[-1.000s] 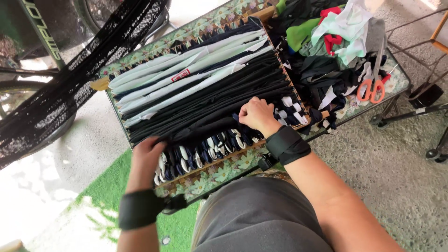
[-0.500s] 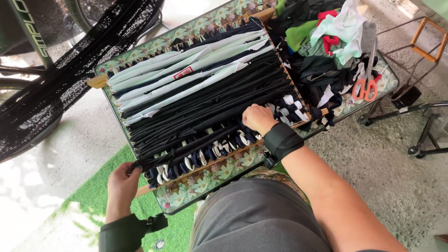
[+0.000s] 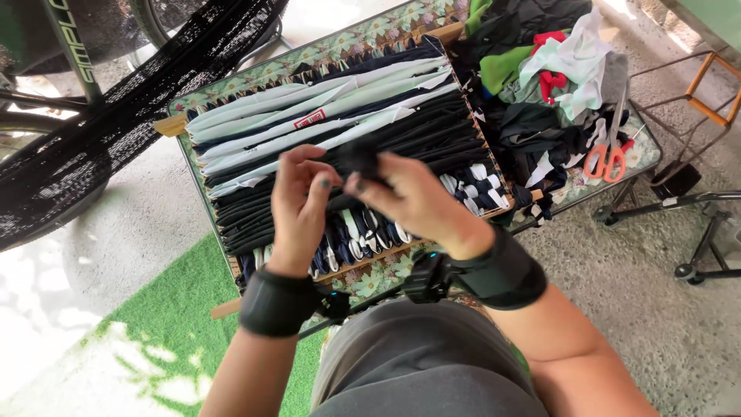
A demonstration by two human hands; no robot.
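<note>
A wooden weaving frame (image 3: pixel 176 123) lies on a small table with a floral cover (image 3: pixel 386 19). Black, navy and pale fabric strips (image 3: pixel 332 108) are stretched across the frame. Both my hands are raised above its near edge. My left hand (image 3: pixel 299 202) and my right hand (image 3: pixel 409 201) pinch a bunched black fabric strip (image 3: pixel 360 158) between them, which trails down toward the frame. Each wrist wears a black band with a small device. Knotted strip ends in navy and white (image 3: pixel 463 185) line the near side.
A heap of fabric scraps (image 3: pixel 556 69) in green, red, white and black lies at the table's right, with orange-handled scissors (image 3: pixel 610 158) on it. A black net hammock (image 3: pixel 116 116) hangs at left. Green artificial turf (image 3: pixel 177 324) and metal stands (image 3: pixel 695 208) sit on the concrete floor.
My left hand has come up from the frame's near-left edge to the middle. My right hand has lifted off the strips. Both now hold a black strip together.
</note>
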